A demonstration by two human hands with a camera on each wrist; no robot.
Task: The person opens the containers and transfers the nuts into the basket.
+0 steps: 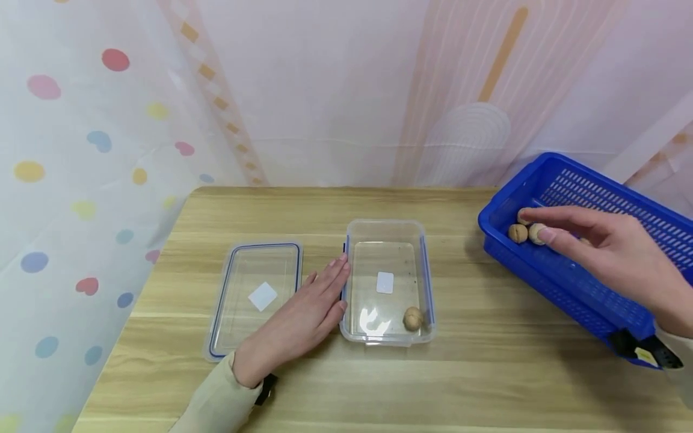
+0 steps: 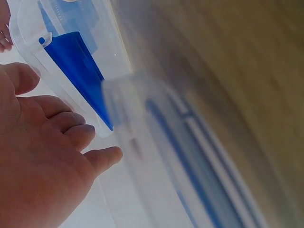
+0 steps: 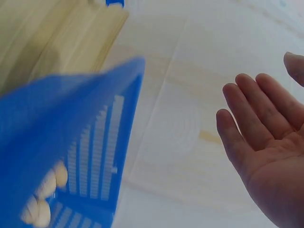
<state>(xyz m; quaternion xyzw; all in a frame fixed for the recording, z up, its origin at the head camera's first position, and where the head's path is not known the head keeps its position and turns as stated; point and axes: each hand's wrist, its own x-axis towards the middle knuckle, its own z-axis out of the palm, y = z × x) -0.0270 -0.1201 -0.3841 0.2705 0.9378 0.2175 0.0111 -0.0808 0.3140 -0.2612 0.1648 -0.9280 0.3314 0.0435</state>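
A clear plastic food container (image 1: 360,255) with blue clips stands on the table, one walnut (image 1: 413,319) in its near right corner. My left hand (image 1: 303,319) rests its extended fingers along the container's left side; the left wrist view shows them beside a blue clip (image 2: 78,66). Over the left end of a blue plastic basket (image 1: 520,264) hovers my right hand (image 1: 622,258), fingers apart and nothing held. Several walnuts (image 1: 517,233) lie in the basket below its fingertips, partly hidden by the hand. In the right wrist view the palm is bare, beside the basket's rim.
The container's clear lid (image 1: 230,313), with a blue seal and a white label (image 1: 263,296), lies at the left, partly under my left hand. A patterned cloth (image 1: 335,90) hangs behind the wooden table (image 1: 465,391). The basket's raised walls stand at the right.
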